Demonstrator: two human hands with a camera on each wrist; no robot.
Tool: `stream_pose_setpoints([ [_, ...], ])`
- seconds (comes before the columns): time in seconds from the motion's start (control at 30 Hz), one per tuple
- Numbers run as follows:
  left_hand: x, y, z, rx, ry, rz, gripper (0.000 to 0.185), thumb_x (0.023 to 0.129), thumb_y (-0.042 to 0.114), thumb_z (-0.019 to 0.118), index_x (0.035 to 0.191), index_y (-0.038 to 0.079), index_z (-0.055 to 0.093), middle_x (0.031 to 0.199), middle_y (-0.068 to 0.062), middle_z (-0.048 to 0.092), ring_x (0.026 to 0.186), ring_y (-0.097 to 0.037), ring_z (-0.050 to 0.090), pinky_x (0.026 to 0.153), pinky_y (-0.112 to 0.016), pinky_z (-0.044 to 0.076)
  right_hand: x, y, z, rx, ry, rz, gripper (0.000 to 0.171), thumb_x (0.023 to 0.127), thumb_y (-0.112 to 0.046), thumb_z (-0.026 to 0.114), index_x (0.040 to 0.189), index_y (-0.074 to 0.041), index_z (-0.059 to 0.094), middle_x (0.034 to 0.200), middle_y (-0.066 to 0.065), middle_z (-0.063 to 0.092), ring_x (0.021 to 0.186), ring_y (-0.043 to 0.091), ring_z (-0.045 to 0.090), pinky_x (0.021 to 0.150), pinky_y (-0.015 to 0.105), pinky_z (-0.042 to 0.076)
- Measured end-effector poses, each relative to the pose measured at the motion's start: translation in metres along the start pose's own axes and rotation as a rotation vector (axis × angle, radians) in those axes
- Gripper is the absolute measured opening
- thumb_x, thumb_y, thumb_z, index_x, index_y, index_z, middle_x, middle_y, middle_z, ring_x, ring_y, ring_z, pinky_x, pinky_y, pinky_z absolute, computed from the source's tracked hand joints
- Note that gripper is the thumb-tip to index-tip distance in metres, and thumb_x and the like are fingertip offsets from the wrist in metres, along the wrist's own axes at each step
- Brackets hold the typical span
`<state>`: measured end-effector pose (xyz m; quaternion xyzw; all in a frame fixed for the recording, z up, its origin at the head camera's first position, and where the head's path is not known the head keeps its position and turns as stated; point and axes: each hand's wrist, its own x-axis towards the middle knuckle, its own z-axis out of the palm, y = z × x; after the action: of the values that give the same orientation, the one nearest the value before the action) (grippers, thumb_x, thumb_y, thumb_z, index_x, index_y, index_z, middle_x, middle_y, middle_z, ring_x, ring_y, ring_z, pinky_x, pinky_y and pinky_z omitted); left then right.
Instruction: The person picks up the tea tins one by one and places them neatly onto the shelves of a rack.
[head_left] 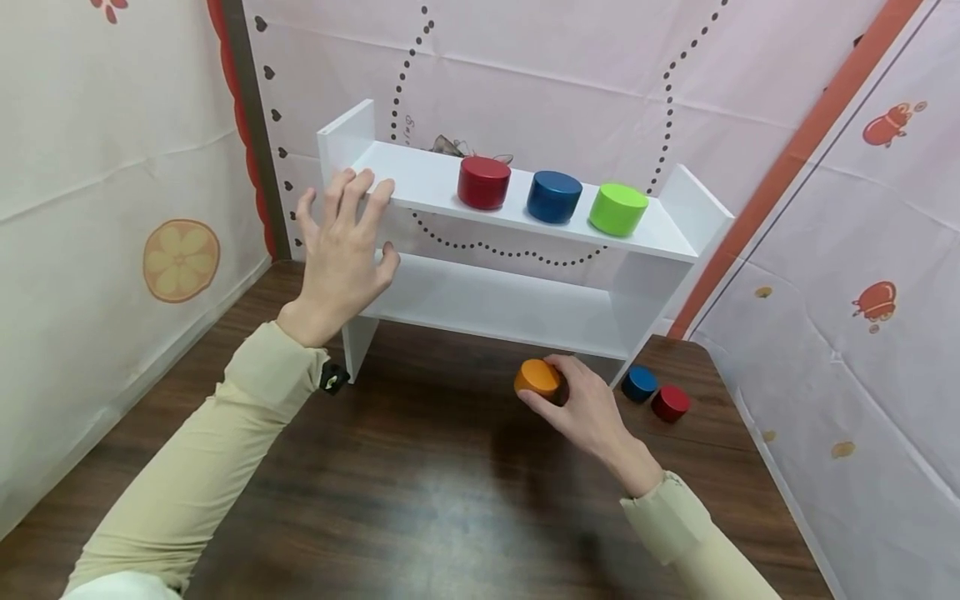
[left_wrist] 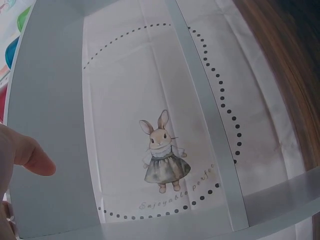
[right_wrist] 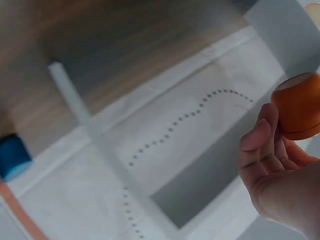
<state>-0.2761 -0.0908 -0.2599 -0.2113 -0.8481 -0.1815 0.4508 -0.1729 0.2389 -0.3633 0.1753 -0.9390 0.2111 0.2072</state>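
Note:
My right hand [head_left: 588, 408] pinches an orange round tin [head_left: 537, 378] between thumb and fingers, low in front of the white shelf unit [head_left: 495, 296]. In the right wrist view, the orange tin [right_wrist: 300, 107] appears at the fingers, partly cut off by the frame. My left hand [head_left: 341, 250] is at the left end of the upper board, its fingers spread over the front edge and its thumb apart. Its thumb [left_wrist: 37, 159] shows against the board in the left wrist view. On that board stand a red tin [head_left: 483, 183], a blue tin [head_left: 554, 197] and a green tin [head_left: 618, 210].
Another blue tin [head_left: 640, 383] and another red tin [head_left: 670, 403] stand on the dark wooden table [head_left: 420, 500], right of the shelf. Printed cloth [head_left: 847, 250] hangs behind and on both sides. A rabbit print [left_wrist: 165, 155] shows through the shelf opening.

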Motion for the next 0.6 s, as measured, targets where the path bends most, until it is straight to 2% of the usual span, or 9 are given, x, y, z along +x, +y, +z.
stream_pose_setpoints([
  [0.2, 0.0, 0.0, -0.002, 0.009, -0.007, 0.002, 0.067, 0.077, 0.01, 0.064, 0.139, 0.014, 0.04, 0.144, -0.014, 0.039, 0.139, -0.03, 0.025, 0.11, -0.064, 0.011, 0.025, -0.018, -0.005, 0.056, 0.035, -0.066, 0.05, 0.081, -0.042, 0.074, 0.117, -0.01, 0.06, 0.095, 0.002, 0.062, 0.069, 0.015, 0.05, 0.06, 0.023, 0.042],
  [0.37, -0.001, 0.0, -0.002, 0.014, -0.008, -0.003, 0.067, 0.077, 0.011, 0.065, 0.139, 0.014, 0.04, 0.144, -0.014, 0.039, 0.139, -0.03, 0.025, 0.11, -0.064, 0.012, 0.048, -0.031, -0.001, 0.076, 0.071, -0.102, 0.052, 0.081, -0.04, 0.074, 0.119, -0.007, 0.059, 0.099, 0.006, 0.063, 0.069, 0.015, 0.05, 0.059, 0.023, 0.042],
  [0.6, 0.0, 0.001, -0.002, 0.019, 0.007, 0.009, 0.067, 0.076, 0.01, 0.065, 0.138, 0.013, 0.041, 0.144, -0.013, 0.039, 0.138, -0.03, 0.026, 0.109, -0.065, 0.013, 0.08, -0.045, 0.015, 0.117, 0.088, -0.06, 0.053, 0.082, -0.041, 0.072, 0.119, -0.005, 0.059, 0.104, 0.01, 0.064, 0.074, 0.019, 0.052, 0.063, 0.027, 0.043],
])
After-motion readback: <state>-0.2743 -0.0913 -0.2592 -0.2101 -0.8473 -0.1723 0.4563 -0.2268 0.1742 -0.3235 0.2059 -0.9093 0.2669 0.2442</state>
